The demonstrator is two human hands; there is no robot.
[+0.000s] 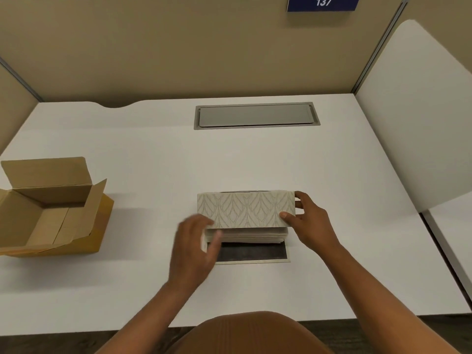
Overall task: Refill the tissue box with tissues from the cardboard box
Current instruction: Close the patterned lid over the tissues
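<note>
The tissue box cover [246, 209], cream with a leaf pattern, is held tilted above a stack of white tissues [252, 236] in the middle of the white table. The stack rests on the box's flat dark base [252, 254]. My right hand [309, 221] grips the cover's right end, thumb on the front face. My left hand [196, 249] is blurred at the stack's left end, touching the tissues and the cover's lower left corner. The open cardboard box [51, 213] sits at the left edge of the table; it looks empty inside.
A grey cable hatch [255, 115] is set into the white table [153, 175] at the back. Beige partition walls close off the back and left, and a white panel [413, 118] stands at the right. A blue sign reading 137 [323, 3] hangs on the back wall.
</note>
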